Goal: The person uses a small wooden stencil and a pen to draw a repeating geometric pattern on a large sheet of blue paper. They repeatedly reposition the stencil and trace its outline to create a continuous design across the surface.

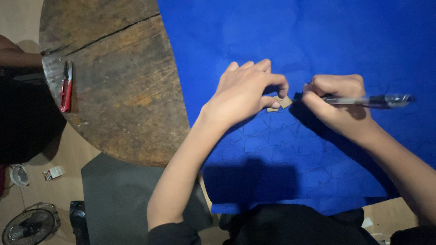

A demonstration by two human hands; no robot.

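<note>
1. Cardboard template (282,102), small and tan, lies on blue paper (295,41), pinned under left hand (243,90) fingertips.
2. Right hand (334,97), just beside the template, is clenched around a pen (370,100), tip at the template's edge.
3. Traced outlines cover the paper below.
4. Red snips (66,87) lie well apart on the round wooden table (118,90).

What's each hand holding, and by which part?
Right hand grips a pen near its tip end. Left hand fingers pin a small cardboard piece by its edge.

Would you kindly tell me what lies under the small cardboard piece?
The cardboard piece rests on the blue sheet, pinned by the left hand. Whether pen lines run beneath it is hidden.
</note>
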